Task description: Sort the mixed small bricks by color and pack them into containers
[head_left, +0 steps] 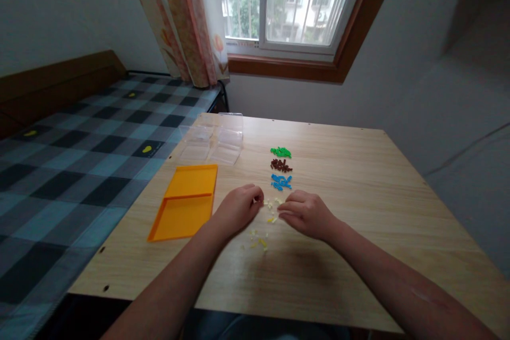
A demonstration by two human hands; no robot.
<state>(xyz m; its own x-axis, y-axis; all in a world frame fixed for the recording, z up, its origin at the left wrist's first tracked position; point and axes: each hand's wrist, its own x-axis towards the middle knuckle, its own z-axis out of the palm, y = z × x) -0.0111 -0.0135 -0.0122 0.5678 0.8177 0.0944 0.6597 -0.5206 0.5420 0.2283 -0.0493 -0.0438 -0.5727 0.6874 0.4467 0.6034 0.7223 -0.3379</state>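
Observation:
Small pale-yellow plastic pieces [269,205] lie loosely between my two hands. My left hand [241,203] rests at their left side, its thumb and forefinger curled together in a pinch; whatever sits between the tips is hidden. From the right, my right hand [305,212] reaches in with fingers bunched near the same pieces, and I cannot make out what they hold. Closer to me lies a scatter of yellow and whitish bits [261,243]. Just beyond my hands, blue pieces [281,182], brown pieces [281,165] and green pieces [281,152] form separate small piles in a row.
An orange two-part tray [188,195] lies on the wooden table [350,170] left of my left hand. Behind it stand clear plastic boxes [227,144] with raised lids. A bed with a checked cover [91,154] borders the left side; a window [295,5] is ahead.

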